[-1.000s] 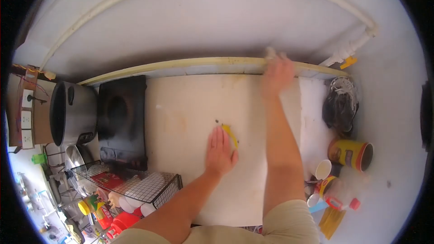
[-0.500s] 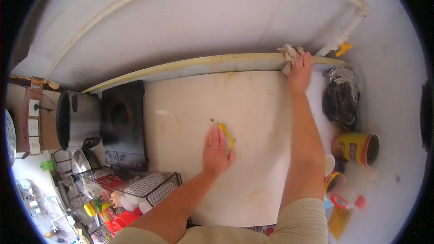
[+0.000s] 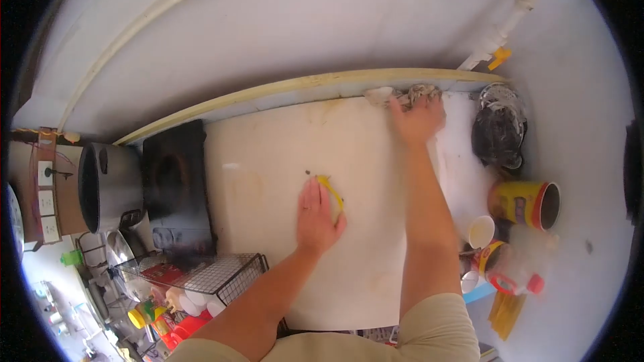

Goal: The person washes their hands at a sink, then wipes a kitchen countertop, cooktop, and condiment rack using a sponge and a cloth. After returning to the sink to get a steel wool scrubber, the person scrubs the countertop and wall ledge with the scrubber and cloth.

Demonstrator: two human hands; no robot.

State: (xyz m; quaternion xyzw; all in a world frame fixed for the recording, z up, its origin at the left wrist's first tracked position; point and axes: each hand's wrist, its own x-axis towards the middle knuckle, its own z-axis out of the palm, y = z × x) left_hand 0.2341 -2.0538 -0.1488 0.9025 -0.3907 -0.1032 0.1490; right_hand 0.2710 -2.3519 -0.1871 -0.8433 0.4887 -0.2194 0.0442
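- Plainly, the left hand point(image 3: 316, 221) lies flat on the bench point(image 3: 268, 147), its fingers point(image 3: 312, 194) pressed together and the thumb spread, with a yellow strip point(image 3: 335, 194) just beside them.
- The right hand point(image 3: 422, 121) grips a crumpled cloth point(image 3: 384, 98) at the bench's back edge, below the yellowish ledge point(image 3: 322, 80); its fingers bend over the cloth, the thumb spread leftward.
- At right, a yellow-and-red can point(image 3: 520, 202) lies tipped, its mouth open and dark; I cannot tell its contents.
- A white cup point(image 3: 481, 232) sits near it.
- At left, a large pot point(image 3: 117, 191) stands beside the black stove point(image 3: 176, 181), its inside dark.
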